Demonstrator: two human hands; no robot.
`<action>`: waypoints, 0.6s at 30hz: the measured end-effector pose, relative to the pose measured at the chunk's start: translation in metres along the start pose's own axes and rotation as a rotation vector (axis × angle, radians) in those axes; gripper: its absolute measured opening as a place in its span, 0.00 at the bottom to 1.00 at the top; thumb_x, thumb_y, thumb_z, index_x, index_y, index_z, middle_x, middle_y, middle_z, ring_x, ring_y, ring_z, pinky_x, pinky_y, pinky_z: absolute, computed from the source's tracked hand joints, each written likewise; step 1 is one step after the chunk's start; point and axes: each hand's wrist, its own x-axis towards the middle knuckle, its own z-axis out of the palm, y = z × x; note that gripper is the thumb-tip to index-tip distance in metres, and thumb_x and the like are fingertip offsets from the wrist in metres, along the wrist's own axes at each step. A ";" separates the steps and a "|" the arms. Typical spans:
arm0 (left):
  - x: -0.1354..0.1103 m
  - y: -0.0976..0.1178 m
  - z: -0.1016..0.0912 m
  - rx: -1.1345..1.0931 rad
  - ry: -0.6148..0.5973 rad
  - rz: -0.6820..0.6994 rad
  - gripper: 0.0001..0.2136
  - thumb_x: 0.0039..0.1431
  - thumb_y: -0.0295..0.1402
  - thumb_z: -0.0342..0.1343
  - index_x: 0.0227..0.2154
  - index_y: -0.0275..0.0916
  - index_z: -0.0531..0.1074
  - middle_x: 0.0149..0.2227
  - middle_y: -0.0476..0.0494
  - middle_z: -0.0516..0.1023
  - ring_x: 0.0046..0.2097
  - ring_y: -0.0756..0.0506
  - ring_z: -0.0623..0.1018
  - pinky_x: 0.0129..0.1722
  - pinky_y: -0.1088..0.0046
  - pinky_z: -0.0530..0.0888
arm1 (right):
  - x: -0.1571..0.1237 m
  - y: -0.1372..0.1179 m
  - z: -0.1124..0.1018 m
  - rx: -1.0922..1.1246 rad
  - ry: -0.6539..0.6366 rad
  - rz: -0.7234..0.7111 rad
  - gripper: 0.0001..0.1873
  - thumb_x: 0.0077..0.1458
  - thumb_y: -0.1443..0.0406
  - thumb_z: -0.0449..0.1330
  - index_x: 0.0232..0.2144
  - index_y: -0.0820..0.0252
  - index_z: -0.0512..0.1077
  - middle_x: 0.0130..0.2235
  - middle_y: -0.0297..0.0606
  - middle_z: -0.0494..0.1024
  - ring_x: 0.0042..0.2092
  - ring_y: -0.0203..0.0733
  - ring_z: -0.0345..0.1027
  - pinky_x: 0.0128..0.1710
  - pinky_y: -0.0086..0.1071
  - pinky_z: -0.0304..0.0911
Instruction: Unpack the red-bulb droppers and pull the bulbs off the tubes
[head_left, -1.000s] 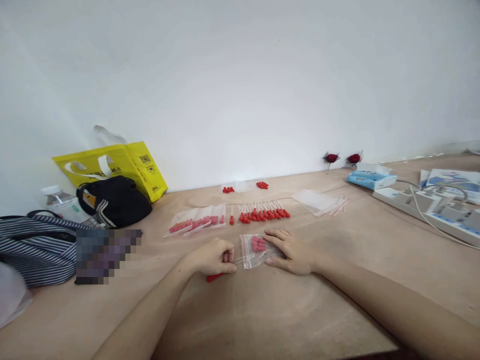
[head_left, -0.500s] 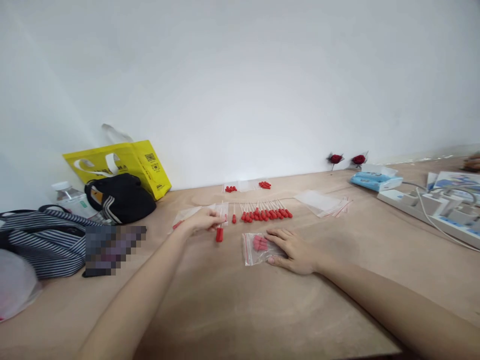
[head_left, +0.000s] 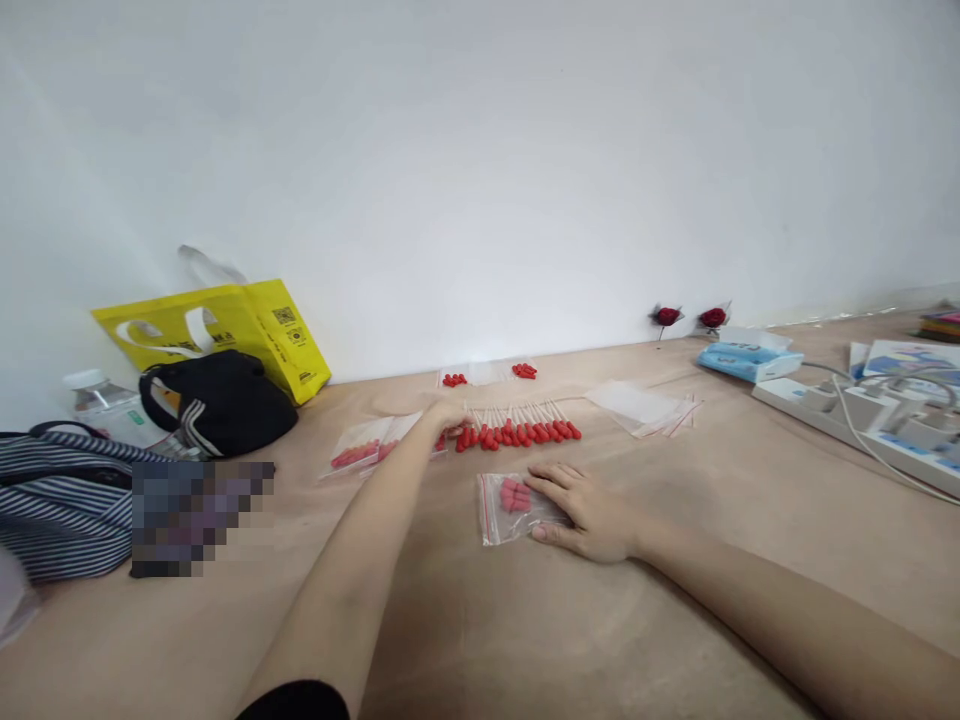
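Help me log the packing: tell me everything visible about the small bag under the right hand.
The small clear plastic bag lies flat on the wooden table, its red-striped zip edge at the left. A cluster of red pieces shows through it. The right hand rests palm down on its right part, fingers laid across the plastic.

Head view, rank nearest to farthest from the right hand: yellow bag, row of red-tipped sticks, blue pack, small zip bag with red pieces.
1. small zip bag: touched by the right hand, on its left side.
2. row of red-tipped sticks: just beyond, toward the wall.
3. blue pack: far right.
4. yellow bag: far left, against the wall.
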 end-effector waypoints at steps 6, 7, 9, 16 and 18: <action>-0.018 -0.009 -0.007 0.128 0.192 0.094 0.13 0.47 0.34 0.59 0.33 0.32 0.68 0.30 0.45 0.72 0.32 0.47 0.73 0.30 0.72 0.69 | 0.000 0.000 0.000 0.003 0.002 -0.001 0.36 0.52 0.47 0.46 0.55 0.65 0.56 0.55 0.50 0.59 0.56 0.48 0.51 0.55 0.43 0.47; -0.028 -0.010 -0.009 0.143 0.240 0.134 0.12 0.44 0.34 0.60 0.31 0.33 0.68 0.28 0.46 0.72 0.31 0.47 0.72 0.29 0.74 0.67 | 0.000 0.000 0.000 0.004 0.002 -0.002 0.36 0.52 0.46 0.46 0.55 0.65 0.56 0.55 0.50 0.59 0.56 0.48 0.51 0.55 0.43 0.47; -0.053 -0.017 -0.008 0.166 0.325 0.233 0.08 0.46 0.33 0.58 0.29 0.36 0.68 0.27 0.48 0.71 0.32 0.48 0.71 0.30 0.75 0.66 | 0.000 0.000 0.000 0.010 0.006 -0.006 0.36 0.52 0.46 0.46 0.55 0.64 0.55 0.56 0.49 0.59 0.56 0.48 0.51 0.54 0.43 0.47; -0.137 -0.064 0.024 0.097 0.216 0.591 0.09 0.49 0.36 0.53 0.22 0.36 0.72 0.24 0.48 0.69 0.27 0.50 0.68 0.27 0.76 0.66 | -0.001 0.002 0.002 0.016 -0.002 -0.001 0.36 0.52 0.46 0.45 0.56 0.64 0.55 0.56 0.49 0.57 0.56 0.49 0.50 0.54 0.44 0.47; -0.143 -0.068 0.032 0.039 0.154 0.599 0.08 0.50 0.35 0.53 0.26 0.37 0.74 0.26 0.47 0.71 0.27 0.50 0.69 0.28 0.76 0.67 | -0.001 0.002 0.003 0.012 -0.018 -0.009 0.37 0.52 0.45 0.44 0.56 0.63 0.53 0.57 0.49 0.56 0.57 0.49 0.48 0.55 0.44 0.45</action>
